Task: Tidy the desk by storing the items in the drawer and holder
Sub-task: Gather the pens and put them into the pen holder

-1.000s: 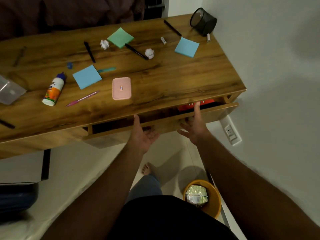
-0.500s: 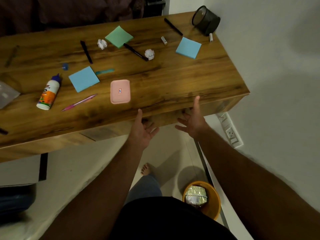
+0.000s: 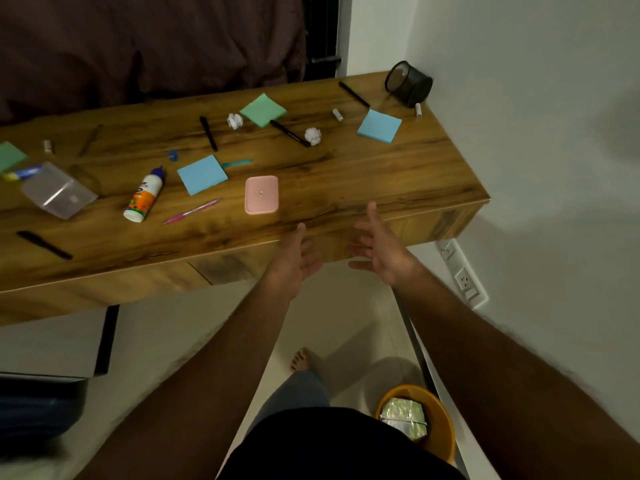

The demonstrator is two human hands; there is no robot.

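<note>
The drawer [image 3: 346, 242] sits shut, flush under the front edge of the wooden surface [image 3: 346, 174], and looks like a stiff, fairly heavy panel best pulled from its lower lip with both palms. The glue bottle [image 3: 144, 195] lies on its side left of centre; it is probably smooth plastic that can roll, so grip it round the body. The pink case [image 3: 261, 195], flat and rigid, lies just beyond the hands and should lift by its long edges. The blue sticky-note pads [image 3: 202, 174] are light and soft-edged; pinch the whole stack. The black marker [image 3: 289, 133] and pink pen [image 3: 192, 212] are thin, light and prone to roll, suited to the black mesh holder [image 3: 408, 83], tipped over at the far right corner. Left hand [image 3: 294, 263] and right hand [image 3: 382, 244] hover before the drawer front, fingers spread and relaxed, holding nothing.
</note>
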